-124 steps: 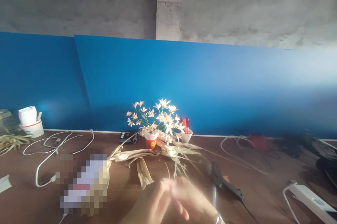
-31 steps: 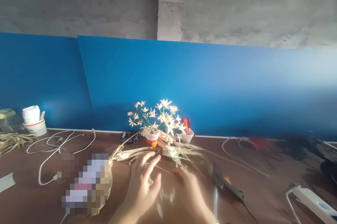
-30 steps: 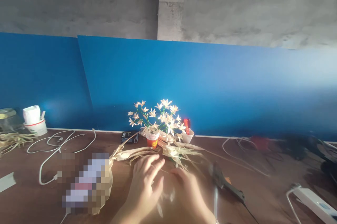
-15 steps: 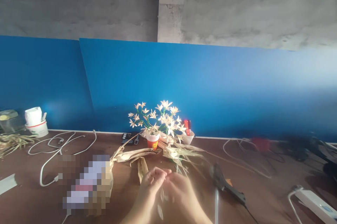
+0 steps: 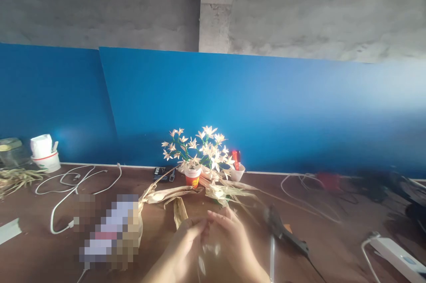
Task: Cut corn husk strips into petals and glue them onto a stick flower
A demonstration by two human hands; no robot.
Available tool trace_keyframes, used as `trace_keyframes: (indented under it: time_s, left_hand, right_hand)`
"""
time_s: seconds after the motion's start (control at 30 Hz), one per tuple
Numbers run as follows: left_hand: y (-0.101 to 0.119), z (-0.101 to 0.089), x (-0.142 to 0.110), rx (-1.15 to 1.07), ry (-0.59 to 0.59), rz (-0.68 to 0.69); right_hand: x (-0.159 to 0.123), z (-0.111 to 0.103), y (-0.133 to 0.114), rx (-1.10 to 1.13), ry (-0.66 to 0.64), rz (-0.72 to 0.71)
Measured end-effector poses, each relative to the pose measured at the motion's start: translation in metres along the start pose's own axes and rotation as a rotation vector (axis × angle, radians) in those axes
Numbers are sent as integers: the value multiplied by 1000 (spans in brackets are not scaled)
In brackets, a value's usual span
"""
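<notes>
1. The brown table (image 5: 333,247) ends at the back against a blue partition (image 5: 233,96).
2. The left hand (image 5: 186,239) and right hand (image 5: 233,232) are close together near its front; their fingers (image 5: 218,218) are bent, tips nearly meeting, and I cannot tell whether anything is pinched there.
3. Small pale petal-like pieces (image 5: 201,265) show just below, between the wrists.
4. A curled husk strip (image 5: 180,213) lies just beyond the left hand; loose husks (image 5: 216,191) and a red cup (image 5: 192,179) of pale flowers (image 5: 215,159) block the way straight ahead.
5. On the right, a black gun-shaped tool (image 5: 288,234) with a cord limits sideways movement; a pixelated item (image 5: 111,229) does so on the left.
6. One second ago the hands were farther apart, the left covering most of that strip.
</notes>
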State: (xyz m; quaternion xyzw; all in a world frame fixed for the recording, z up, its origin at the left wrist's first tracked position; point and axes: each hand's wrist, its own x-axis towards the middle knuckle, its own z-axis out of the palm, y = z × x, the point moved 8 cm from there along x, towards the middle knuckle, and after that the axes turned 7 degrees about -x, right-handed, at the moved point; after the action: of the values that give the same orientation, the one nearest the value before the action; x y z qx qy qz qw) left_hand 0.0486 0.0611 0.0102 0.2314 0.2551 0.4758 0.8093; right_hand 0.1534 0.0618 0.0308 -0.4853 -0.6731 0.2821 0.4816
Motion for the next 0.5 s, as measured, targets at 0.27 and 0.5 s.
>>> trace_keyframes:
  time_s: [0.27, 0.5]
  left_hand:
    - [-4, -1, 1, 167, -63, -13]
    - [20, 0, 1, 743, -7, 179]
  right_hand:
    - [2, -4, -7, -158, -43, -120]
    - [0, -6, -11, -405, -15, -131]
